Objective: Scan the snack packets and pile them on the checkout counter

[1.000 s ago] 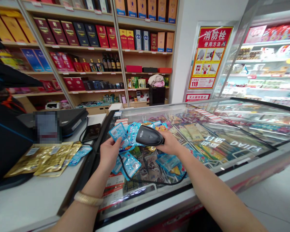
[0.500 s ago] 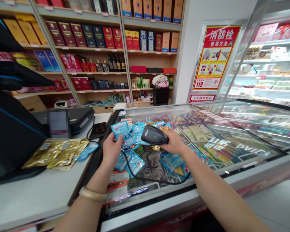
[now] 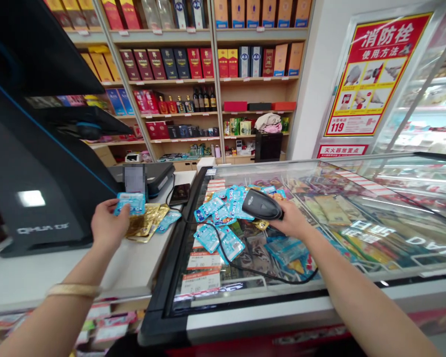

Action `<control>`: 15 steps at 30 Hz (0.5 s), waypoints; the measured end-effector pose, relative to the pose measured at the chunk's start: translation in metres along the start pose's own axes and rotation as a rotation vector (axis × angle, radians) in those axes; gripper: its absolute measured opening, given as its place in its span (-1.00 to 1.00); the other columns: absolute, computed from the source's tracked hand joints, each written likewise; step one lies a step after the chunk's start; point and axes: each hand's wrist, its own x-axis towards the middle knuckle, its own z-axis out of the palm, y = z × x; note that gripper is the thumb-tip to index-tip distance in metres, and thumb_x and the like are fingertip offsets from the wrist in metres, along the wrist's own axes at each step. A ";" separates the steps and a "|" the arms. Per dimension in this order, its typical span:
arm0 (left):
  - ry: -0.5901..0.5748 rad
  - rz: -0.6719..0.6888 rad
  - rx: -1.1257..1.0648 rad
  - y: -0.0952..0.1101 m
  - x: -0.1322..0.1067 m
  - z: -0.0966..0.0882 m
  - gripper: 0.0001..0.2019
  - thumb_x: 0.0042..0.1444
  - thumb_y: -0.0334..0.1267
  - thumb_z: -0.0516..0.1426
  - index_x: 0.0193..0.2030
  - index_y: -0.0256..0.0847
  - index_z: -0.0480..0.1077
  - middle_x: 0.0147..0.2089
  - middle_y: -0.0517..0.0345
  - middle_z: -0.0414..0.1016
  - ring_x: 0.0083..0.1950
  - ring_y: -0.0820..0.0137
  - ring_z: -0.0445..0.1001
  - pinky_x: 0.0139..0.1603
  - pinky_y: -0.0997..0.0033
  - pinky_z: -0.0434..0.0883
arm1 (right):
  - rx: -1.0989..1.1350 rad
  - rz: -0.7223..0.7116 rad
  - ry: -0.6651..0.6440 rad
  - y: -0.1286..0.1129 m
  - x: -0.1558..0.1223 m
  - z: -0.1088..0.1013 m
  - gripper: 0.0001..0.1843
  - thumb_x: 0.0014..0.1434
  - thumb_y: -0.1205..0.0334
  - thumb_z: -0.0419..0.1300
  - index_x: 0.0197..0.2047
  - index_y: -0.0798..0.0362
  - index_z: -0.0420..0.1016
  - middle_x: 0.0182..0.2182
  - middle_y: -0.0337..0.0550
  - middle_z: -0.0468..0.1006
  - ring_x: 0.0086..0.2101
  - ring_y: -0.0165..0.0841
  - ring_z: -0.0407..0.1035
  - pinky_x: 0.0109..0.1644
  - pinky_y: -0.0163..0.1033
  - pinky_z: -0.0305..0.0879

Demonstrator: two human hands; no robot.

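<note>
My left hand (image 3: pixel 106 225) pinches a small blue snack packet (image 3: pixel 130 202) above the white counter (image 3: pixel 126 270), right beside a pile of gold packets (image 3: pixel 144 223). My right hand (image 3: pixel 292 220) grips a black barcode scanner (image 3: pixel 262 205) over the glass freezer lid (image 3: pixel 357 223). The scanner's black cable (image 3: pixel 245 267) trails across the glass. Several blue packets (image 3: pixel 223 213) lie scattered on the lid, to the left of the scanner and under it. A gold bracelet sits on my left wrist.
A black register terminal (image 3: pixel 40 163) stands at the left of the counter, with a black device (image 3: pixel 159 176) and a phone (image 3: pixel 180 194) behind the packets. Shelves of boxed goods (image 3: pixel 193 64) fill the back wall. A red poster (image 3: pixel 371 74) and an open cooler (image 3: pixel 431 114) are at the right.
My left hand has carried the blue packet from in front of the scanner leftwards to the gold packets on the counter. The scanner hand stays over the glass. The camera has turned left.
</note>
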 end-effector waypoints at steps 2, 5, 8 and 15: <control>-0.010 -0.053 0.061 -0.010 0.009 -0.007 -0.76 0.03 -0.19 0.14 -0.17 -0.24 0.37 -0.20 0.03 0.51 -0.08 0.15 0.50 0.04 0.13 0.42 | 0.015 -0.003 -0.007 0.000 0.000 0.000 -0.77 0.02 0.24 0.24 -0.20 0.07 0.55 -0.33 -0.09 0.63 -0.33 -0.23 0.50 -0.22 -0.22 0.37; -0.065 -0.062 0.154 -0.021 0.017 -0.010 -0.76 0.03 -0.16 0.13 -0.20 -0.22 0.41 -0.39 0.10 0.46 -0.13 0.09 0.50 0.00 0.07 0.43 | 0.029 0.010 -0.018 -0.001 0.000 0.000 -0.74 0.03 0.23 0.24 -0.16 0.06 0.54 -0.28 -0.09 0.64 -0.29 -0.21 0.51 -0.17 -0.20 0.38; -0.127 -0.011 0.250 -0.027 0.018 -0.011 -0.75 0.02 -0.16 0.12 -0.18 -0.22 0.46 -0.42 0.06 0.44 -0.08 0.02 0.47 0.00 0.01 0.43 | 0.016 0.018 -0.018 -0.002 0.000 0.000 -0.77 0.03 0.22 0.25 -0.20 0.05 0.55 -0.31 -0.09 0.64 -0.30 -0.20 0.51 -0.20 -0.20 0.38; 0.054 0.171 0.326 -0.023 -0.005 -0.008 -0.52 0.11 -0.03 0.06 0.10 -0.23 0.43 0.22 -0.24 0.28 0.25 -0.17 0.21 0.15 -0.31 0.24 | -0.007 0.004 -0.014 0.000 0.000 0.000 -0.75 0.01 0.25 0.24 -0.19 0.06 0.54 -0.31 -0.09 0.63 -0.31 -0.21 0.51 -0.22 -0.23 0.38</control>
